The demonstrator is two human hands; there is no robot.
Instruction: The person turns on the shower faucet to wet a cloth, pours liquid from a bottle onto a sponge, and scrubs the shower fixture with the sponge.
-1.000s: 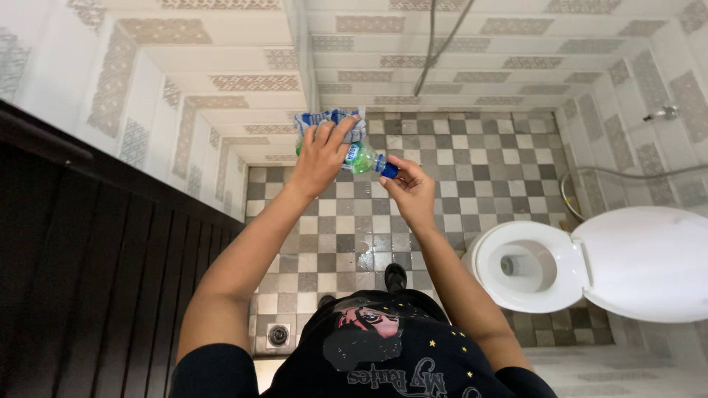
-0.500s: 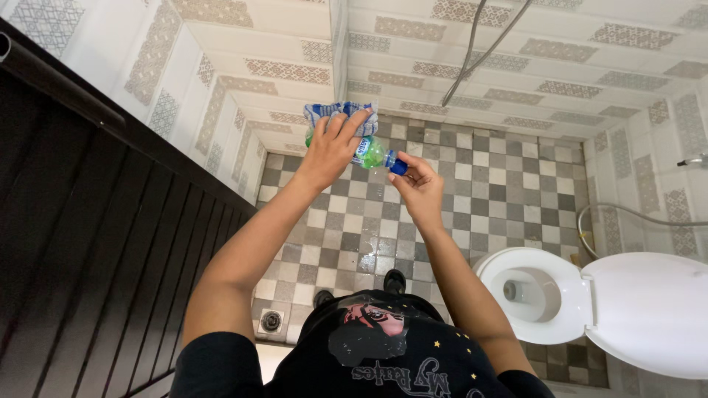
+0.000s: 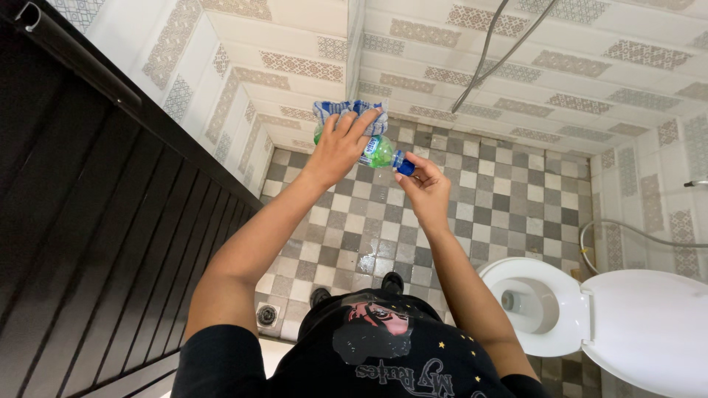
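Note:
My left hand (image 3: 341, 147) is stretched out in front of me and grips a green plastic bottle (image 3: 377, 151) lying sideways, together with a blue and white striped cloth (image 3: 350, 110) bunched against it. The bottle's blue cap (image 3: 404, 163) points to the right. My right hand (image 3: 424, 184) has its fingers closed around that cap. Both arms reach over the checkered tile floor (image 3: 487, 214).
A white toilet (image 3: 560, 309) with its lid raised stands at the lower right, a hose (image 3: 612, 228) on the wall beside it. A dark slatted door (image 3: 88, 243) fills the left side. A floor drain (image 3: 267, 315) sits near my feet. Tiled walls enclose the room.
The view has shifted a little, so the hands and bottle sit slightly lower and to the right. Both hands keep the same hold on bottle and cap.

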